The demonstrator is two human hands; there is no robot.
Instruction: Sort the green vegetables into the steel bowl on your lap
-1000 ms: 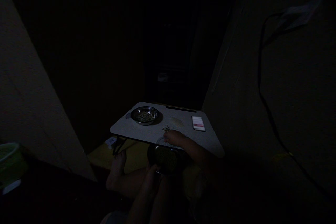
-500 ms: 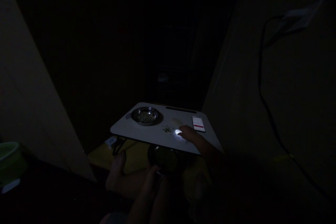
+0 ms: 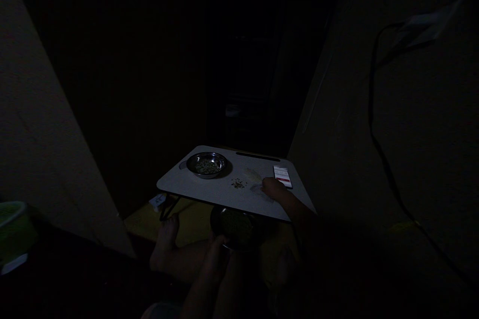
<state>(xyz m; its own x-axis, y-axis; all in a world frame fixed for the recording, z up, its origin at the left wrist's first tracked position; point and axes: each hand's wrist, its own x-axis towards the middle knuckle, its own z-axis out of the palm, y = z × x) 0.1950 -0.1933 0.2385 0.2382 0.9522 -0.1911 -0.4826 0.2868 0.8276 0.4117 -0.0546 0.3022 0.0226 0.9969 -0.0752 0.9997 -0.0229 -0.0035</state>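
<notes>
My left hand (image 3: 217,247) is closed on the near rim of a metal bowl (image 3: 224,245) in front of my legs, below the table edge. Greenish contents fill that bowl, too dim to name. Over the right part of the low white table (image 3: 194,194), my right hand (image 3: 272,188) has its fingers curled together; darkness hides what they hold, if anything. Beside its fingertips lies a pile of pale grains (image 3: 253,175). Small dark and tan bits (image 3: 238,183) are scattered to the left. A shiny steel bowl (image 3: 207,173) with small pale-green pieces stands at the table's left.
A lit phone (image 3: 282,176) lies just beyond my right hand. My bare foot (image 3: 167,232) is by the folding table leg (image 3: 170,208). A green basket (image 3: 15,229) stands far left. A black cable (image 3: 370,109) hangs down the right wall.
My right hand has shifted slightly right across the table. The bright white glow under its fingertips is gone. My left hand stays on the bowl's rim.
</notes>
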